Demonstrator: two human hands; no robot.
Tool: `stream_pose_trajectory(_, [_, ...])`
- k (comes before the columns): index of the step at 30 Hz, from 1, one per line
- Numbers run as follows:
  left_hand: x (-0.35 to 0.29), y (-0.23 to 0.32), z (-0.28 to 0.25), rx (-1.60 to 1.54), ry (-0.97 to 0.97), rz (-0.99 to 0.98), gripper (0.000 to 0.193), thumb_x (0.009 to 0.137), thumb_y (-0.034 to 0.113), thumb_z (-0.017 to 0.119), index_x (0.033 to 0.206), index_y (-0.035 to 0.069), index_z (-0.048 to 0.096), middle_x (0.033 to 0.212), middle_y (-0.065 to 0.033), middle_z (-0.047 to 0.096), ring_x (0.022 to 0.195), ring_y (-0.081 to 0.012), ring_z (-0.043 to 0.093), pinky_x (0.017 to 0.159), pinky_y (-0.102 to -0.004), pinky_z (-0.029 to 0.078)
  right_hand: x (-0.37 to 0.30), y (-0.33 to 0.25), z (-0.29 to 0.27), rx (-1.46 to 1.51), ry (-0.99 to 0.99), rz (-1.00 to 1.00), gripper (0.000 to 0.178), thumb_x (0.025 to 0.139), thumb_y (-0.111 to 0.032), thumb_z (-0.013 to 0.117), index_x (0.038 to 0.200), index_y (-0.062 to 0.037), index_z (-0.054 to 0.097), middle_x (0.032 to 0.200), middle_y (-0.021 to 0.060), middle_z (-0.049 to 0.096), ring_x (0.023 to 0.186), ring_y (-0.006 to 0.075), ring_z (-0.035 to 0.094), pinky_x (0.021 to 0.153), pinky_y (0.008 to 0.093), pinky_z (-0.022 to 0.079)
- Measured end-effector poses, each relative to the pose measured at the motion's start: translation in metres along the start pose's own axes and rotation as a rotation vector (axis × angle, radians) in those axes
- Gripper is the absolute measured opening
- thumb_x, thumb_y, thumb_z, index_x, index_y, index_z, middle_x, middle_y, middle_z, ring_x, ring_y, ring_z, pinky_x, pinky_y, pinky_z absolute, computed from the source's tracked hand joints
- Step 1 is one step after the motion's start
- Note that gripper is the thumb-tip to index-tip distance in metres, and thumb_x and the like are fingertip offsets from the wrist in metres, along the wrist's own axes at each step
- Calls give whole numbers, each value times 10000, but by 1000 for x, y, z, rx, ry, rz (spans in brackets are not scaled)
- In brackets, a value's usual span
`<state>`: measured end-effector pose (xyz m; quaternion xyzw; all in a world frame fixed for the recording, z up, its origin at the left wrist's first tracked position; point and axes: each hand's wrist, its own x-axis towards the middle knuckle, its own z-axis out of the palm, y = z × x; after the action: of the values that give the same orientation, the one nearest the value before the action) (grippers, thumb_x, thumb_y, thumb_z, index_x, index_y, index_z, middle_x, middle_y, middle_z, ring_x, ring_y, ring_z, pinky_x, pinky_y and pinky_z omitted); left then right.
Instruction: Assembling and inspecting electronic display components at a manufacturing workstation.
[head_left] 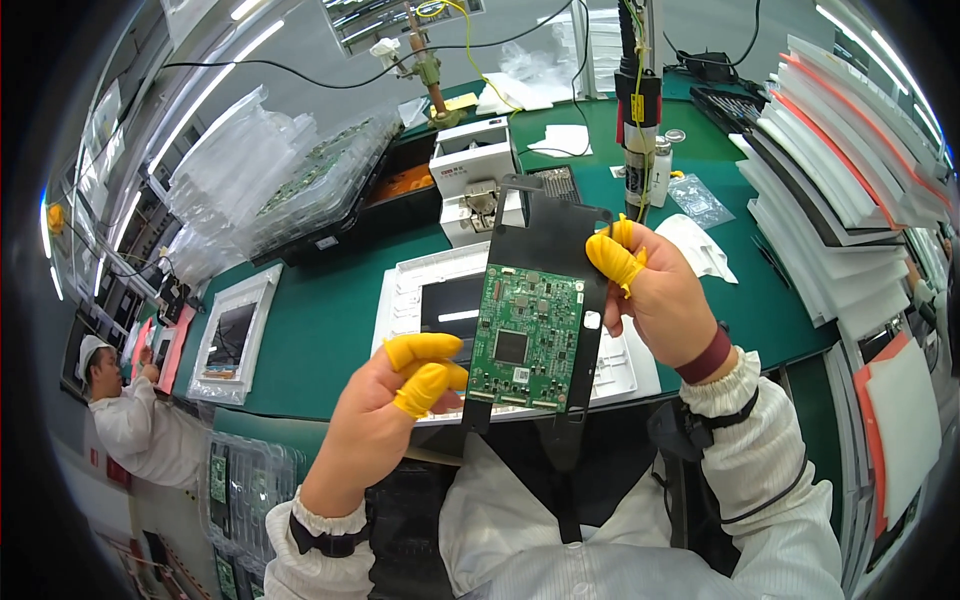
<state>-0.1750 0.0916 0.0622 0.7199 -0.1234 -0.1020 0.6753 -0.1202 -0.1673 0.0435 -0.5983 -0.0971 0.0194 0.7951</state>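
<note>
A green circuit board point(530, 345) lies on a black backing plate point(555, 235), tilted up in front of me over the bench. My right hand point(645, 280) pinches the plate's upper right edge between fingertips in yellow finger cots. My left hand point(400, 400), also in yellow finger cots, is beside the plate's lower left edge. Its thumb and forefinger are apart; whether another fingertip touches the plate's edge, I cannot tell. Behind the plate, a white frame with a dark panel point(450, 300) rests on the bench, partly hidden.
A white tabletop machine point(475, 170) stands behind, next to a black bin point(400, 185) and stacked clear trays point(320, 170). An upright tool point(638, 140) hangs at centre right. Foam sheets point(830, 200) pile up at right. Another framed panel point(232, 340) lies left, near a seated co-worker point(140, 420).
</note>
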Motion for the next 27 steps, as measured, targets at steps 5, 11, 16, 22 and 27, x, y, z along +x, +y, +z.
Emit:
stream_pose_trajectory(5, [9,-13,7,-54,-87,-38,251,901,84,511,1137,1,502,980,-64,580,864,-101,563,783,-231,473,8,21,-11,66,-3,53,146,906,-100,421,995,-20,505,646,16,506,463,69,490,427,199,404])
stream_pose_trajectory(11, [14,-23,5,-57,4,-78,257,884,58,530,1131,-8,500,981,-76,590,897,-125,579,802,-238,474,31,26,-19,2,27,53,110,903,-121,460,935,-33,519,613,0,483,454,59,473,397,192,372])
stream_pose_trajectory(16, [16,-33,0,213,92,-60,246,835,78,613,1057,-10,551,917,-54,620,832,-106,570,761,-229,460,70,30,-34,-148,65,27,216,888,-187,530,1015,-12,545,625,-20,486,455,46,448,393,188,347])
stream_pose_trajectory(22, [37,-47,14,870,-33,201,302,659,99,740,937,39,639,766,-81,574,722,-242,515,639,-304,437,92,55,-48,-357,97,41,352,876,-131,526,1198,2,480,702,-6,486,516,44,444,458,169,386])
stream_pose_trajectory(27, [54,-49,22,1020,-143,259,327,626,108,746,930,40,648,827,-78,587,763,-241,510,673,-313,449,91,71,-55,-360,111,30,387,868,-51,486,1252,-26,448,723,15,498,520,54,448,471,169,404])
